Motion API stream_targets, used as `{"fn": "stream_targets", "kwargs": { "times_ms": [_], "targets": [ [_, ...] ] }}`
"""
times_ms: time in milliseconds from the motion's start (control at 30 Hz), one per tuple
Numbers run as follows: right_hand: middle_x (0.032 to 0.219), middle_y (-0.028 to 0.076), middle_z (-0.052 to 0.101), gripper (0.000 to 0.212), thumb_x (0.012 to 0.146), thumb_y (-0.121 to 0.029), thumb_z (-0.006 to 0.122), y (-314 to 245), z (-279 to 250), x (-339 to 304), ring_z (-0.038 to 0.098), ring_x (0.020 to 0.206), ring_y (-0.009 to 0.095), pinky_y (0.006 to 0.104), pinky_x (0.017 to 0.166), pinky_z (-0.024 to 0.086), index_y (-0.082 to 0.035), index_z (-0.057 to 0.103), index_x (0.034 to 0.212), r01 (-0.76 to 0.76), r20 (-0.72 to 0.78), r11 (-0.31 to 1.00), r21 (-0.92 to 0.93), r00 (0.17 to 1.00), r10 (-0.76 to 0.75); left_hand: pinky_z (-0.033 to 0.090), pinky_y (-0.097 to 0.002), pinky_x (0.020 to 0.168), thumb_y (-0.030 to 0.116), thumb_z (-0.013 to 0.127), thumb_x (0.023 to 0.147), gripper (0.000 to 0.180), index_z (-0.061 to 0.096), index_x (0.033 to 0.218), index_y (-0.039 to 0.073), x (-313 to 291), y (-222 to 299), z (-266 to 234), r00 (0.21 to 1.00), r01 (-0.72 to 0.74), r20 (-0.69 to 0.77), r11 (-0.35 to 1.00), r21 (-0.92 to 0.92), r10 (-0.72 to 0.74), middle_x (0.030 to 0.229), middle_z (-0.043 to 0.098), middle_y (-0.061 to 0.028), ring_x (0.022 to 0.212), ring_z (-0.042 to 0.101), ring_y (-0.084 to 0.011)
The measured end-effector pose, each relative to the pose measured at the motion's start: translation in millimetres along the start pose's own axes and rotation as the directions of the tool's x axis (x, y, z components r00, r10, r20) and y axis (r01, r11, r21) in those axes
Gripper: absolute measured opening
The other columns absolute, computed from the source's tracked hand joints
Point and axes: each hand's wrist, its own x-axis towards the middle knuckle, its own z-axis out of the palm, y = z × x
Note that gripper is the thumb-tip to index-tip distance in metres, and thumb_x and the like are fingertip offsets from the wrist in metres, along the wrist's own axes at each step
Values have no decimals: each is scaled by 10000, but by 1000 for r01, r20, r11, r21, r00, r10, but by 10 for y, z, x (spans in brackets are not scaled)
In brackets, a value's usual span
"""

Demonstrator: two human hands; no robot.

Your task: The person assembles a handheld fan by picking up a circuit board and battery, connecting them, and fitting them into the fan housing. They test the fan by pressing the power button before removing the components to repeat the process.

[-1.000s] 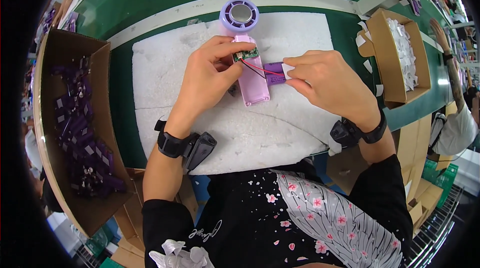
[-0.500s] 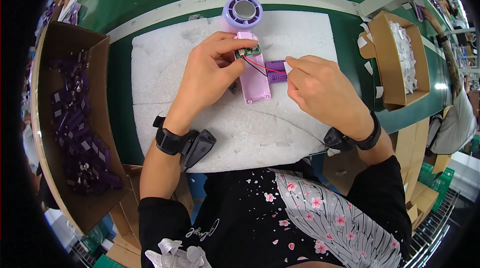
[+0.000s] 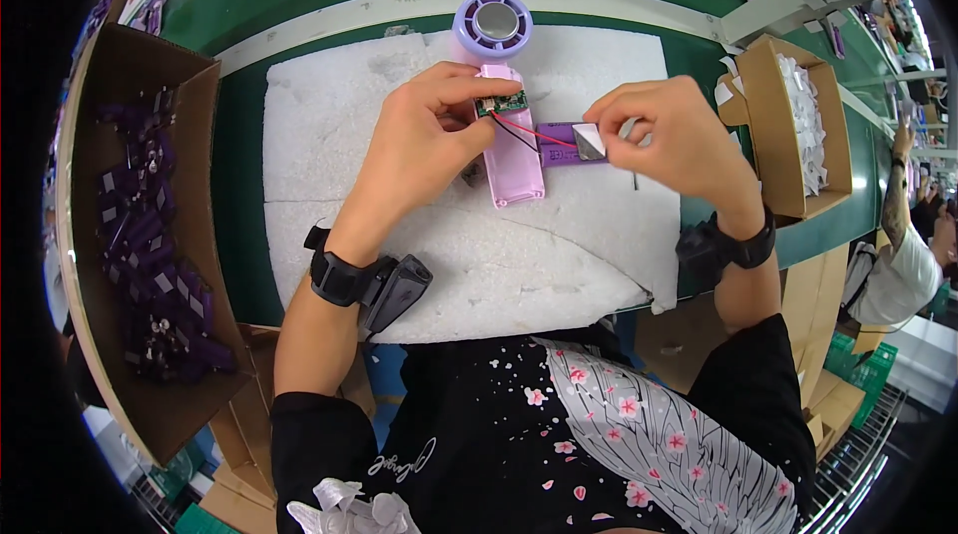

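Observation:
A lilac handheld fan lies with its round head [image 3: 493, 23] away from me and its opened pink handle shell [image 3: 515, 175] toward me. My left hand [image 3: 424, 130] is closed around the upper part of the handle, fingertips by the small green circuit board [image 3: 513, 102]. Red and black wires run from the board to a pair of purple battery cells [image 3: 559, 152] right of the shell. On the cells' right end sits a square pad [image 3: 591, 142], part white and part dark grey. My right hand [image 3: 674, 135] pinches at its edge, thumb and forefinger curled.
All this rests on a white foam sheet [image 3: 369, 235] on a green bench. At left stands a deep cardboard box [image 3: 190, 195] of purple battery packs. A smaller carton [image 3: 763, 125] of white pieces stands at right. Beyond it is another person's arm [image 3: 895, 205].
My right hand has shifted right and its wrist has swung outward, uncovering the pad on the cells. The left hand keeps its hold on the fan handle.

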Motion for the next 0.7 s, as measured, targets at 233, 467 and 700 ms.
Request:
{"fn": "stream_targets", "kwargs": {
  "times_ms": [233,467,700],
  "targets": [
    [963,74,709,265,801,-89,715,367,-162,46,612,670,113,247,601,496,3,673,1046,-305,-558,950,63,779,287,499,-223,670,-30,586,764,379,717,1106,68,-7,48,-1,1000,5,13,1000,12,-5,1071,621,-70,725,584,-99],
    [960,68,699,330,794,-130,749,57,351,103,629,765,149,287,674,499,-24,657,1094,314,-133,939,-142,934,-333,502,-226,671,-14,625,778,372,714,1126,84,29,17,-24,999,-16,35,999,34,15,1055,631,-79,733,598,-109],
    [999,95,652,481,781,-64,743,-110,111,102,662,810,177,295,722,529,4,566,1223,-328,264,882,339,933,245,519,-251,696,-6,656,803,350,709,1136,87,30,10,-20,998,-59,26,997,58,58,1048,644,-96,769,628,-136]
  ]
}}
